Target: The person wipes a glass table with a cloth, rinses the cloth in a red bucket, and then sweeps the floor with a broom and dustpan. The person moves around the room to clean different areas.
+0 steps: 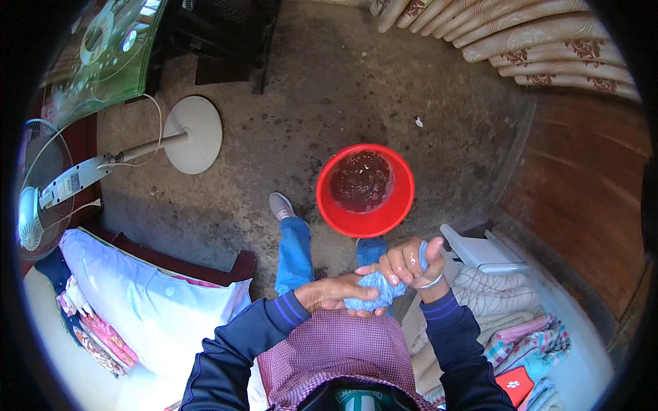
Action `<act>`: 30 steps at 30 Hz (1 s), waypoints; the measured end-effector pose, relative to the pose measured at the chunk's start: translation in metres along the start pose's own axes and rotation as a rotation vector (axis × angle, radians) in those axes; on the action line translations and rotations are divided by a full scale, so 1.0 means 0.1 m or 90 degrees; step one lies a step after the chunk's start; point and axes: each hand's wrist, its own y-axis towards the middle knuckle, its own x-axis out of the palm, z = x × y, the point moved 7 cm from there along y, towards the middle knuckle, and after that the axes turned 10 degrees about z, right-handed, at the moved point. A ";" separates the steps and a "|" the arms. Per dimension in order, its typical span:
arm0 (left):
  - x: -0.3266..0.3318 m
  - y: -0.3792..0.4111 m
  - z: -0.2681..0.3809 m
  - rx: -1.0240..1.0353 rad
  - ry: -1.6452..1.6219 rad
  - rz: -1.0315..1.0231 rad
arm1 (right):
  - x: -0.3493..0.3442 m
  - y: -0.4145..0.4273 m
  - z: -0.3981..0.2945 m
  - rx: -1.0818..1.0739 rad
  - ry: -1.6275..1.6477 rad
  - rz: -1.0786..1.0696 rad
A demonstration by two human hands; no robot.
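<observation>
A wet-looking light blue cloth (378,292) is bunched between my two hands, above my checked apron. My left hand (336,293) grips its lower part, thumb across the front. Around the upper end of the cloth my right hand (414,262) is closed, with a bit of blue showing by the thumb; its fingers glisten with water. Just beyond my hands a red plastic bucket (365,226) stands on the floor. Dark, bubbly water (361,180) lies inside it.
A white pedestal fan (194,134) stands at left, its cord running up to a green-covered table (128,77). A bed with a pale sheet (169,308) is at lower left. Folded blankets (493,287) and a white plastic chair (478,249) are at right. Patterned curtains (514,36) hang at upper right.
</observation>
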 end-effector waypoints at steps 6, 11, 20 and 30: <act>-0.12 0.15 -0.15 -0.036 0.205 0.158 | -0.22 -0.09 0.12 0.095 -0.116 0.309; -0.25 0.17 -0.15 -0.020 0.252 0.304 | -0.37 -0.02 0.19 0.121 -0.191 0.467; -1.03 0.64 -0.27 0.216 0.429 0.570 | -0.73 0.15 0.21 0.071 -0.280 0.633; -0.72 0.31 0.06 0.150 0.554 0.697 | -0.93 0.16 0.12 0.006 -0.368 0.765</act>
